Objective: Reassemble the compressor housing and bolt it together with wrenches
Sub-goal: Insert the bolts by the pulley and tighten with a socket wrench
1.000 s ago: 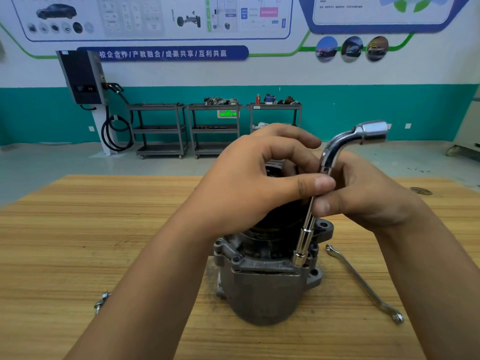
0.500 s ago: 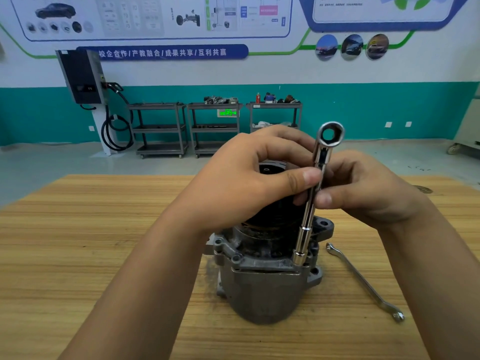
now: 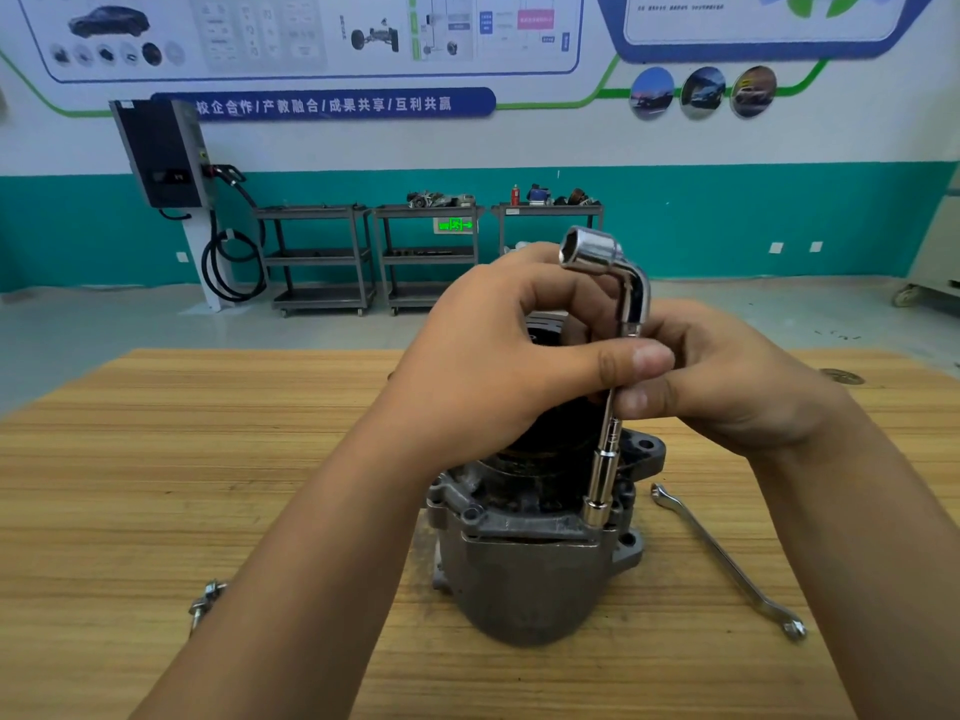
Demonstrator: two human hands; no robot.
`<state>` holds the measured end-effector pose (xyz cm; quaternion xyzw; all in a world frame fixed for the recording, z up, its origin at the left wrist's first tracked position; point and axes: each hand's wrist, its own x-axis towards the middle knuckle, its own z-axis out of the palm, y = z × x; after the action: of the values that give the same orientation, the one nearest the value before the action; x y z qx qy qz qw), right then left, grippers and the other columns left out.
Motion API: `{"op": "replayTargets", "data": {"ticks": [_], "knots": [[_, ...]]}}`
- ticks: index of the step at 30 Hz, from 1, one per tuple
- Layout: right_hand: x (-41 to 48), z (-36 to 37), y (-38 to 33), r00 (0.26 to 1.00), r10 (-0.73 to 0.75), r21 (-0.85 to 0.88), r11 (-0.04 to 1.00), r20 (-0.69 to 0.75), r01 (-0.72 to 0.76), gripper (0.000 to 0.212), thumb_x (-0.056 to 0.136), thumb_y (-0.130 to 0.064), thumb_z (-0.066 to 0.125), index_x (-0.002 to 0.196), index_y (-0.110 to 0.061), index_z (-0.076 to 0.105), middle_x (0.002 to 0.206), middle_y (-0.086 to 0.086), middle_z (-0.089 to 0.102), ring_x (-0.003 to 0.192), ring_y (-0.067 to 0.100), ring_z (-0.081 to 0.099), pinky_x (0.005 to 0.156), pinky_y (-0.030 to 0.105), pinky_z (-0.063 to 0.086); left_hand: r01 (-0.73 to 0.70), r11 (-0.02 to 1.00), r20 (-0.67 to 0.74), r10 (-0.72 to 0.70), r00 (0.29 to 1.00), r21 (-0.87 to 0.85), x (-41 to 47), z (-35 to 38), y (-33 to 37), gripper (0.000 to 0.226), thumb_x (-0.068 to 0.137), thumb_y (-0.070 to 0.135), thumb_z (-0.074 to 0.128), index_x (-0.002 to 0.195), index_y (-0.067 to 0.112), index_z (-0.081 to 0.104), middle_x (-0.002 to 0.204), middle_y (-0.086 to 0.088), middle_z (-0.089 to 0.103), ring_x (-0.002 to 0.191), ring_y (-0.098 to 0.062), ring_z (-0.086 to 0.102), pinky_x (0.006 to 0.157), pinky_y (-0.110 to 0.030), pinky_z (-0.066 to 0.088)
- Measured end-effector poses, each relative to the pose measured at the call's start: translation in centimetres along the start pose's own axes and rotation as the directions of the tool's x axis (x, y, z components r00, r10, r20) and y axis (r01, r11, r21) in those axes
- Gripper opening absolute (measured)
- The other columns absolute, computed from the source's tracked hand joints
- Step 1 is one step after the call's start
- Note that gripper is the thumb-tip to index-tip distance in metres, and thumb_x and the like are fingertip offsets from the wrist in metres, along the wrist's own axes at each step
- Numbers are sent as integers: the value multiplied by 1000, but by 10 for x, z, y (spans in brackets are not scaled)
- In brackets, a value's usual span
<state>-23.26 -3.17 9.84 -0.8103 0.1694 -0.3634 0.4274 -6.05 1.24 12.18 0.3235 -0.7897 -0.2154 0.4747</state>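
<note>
The grey compressor housing (image 3: 524, 579) stands upright in the middle of the wooden table (image 3: 156, 459). A chrome L-shaped socket wrench (image 3: 605, 459) stands nearly vertical, its lower socket seated on a bolt at the housing's front right flange. Its bent upper end (image 3: 597, 254) points to the left. My left hand (image 3: 498, 356) pinches the shaft with thumb and fingers just above the housing. My right hand (image 3: 727, 376) grips the same shaft from the right, thumb against it. The top of the housing is mostly hidden behind my hands.
A flat chrome spanner (image 3: 727, 561) lies on the table right of the housing. Small bolts (image 3: 205, 605) lie at the left, partly behind my left forearm. Metal carts (image 3: 317, 257) and a wall charger (image 3: 161, 153) stand far behind the table.
The wrench has turned about its shaft: its bent upper end swung from pointing right, through facing me, to pointing left. Both hands stayed on the shaft; the housing did not move.
</note>
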Motion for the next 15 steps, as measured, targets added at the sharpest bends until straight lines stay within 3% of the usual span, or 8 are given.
{"op": "replayTargets", "data": {"ticks": [4,7,9,12,15], "knots": [[0,-1,0,1000,16,-8,1000,-20,-17,56,61,-49,80,89,-3,63,87,0,64,88,19,62,76,29,51,-12,1000,-3,12,1000,19,-1,0,1,13,65,37,71,69,27,65,100,-1,66,98,-11,61,89,-39,46],[0,0,-2,1000,17,9,1000,-14,-16,50,61,-48,80,93,-10,69,89,-3,67,90,18,64,77,28,52,-26,1000,-7,26,1000,1,-2,0,1,15,73,37,67,80,23,68,95,-1,68,93,-12,63,88,-36,50],[0,1,-3,1000,4,29,1000,1,-4,39,62,-47,79,88,-19,71,85,-5,67,86,14,63,76,26,51,-60,991,-75,51,996,-122,-3,1,5,20,82,35,59,85,17,68,83,-6,69,78,-18,65,75,-25,54],[1,2,-4,1000,-14,36,999,25,13,29,66,-45,78,86,-26,70,84,-7,67,85,12,63,76,24,50,-91,961,-194,40,980,-263,-4,6,9,27,87,36,53,82,15,70,76,-9,70,66,-29,64,58,-30,51],[1,2,-4,999,-17,50,999,35,15,28,66,-44,78,86,-26,70,84,-8,68,85,10,63,75,23,51,-71,912,-227,-24,974,-404,-4,11,10,36,77,43,56,92,13,67,79,-4,74,70,-15,71,61,-27,58]]}}
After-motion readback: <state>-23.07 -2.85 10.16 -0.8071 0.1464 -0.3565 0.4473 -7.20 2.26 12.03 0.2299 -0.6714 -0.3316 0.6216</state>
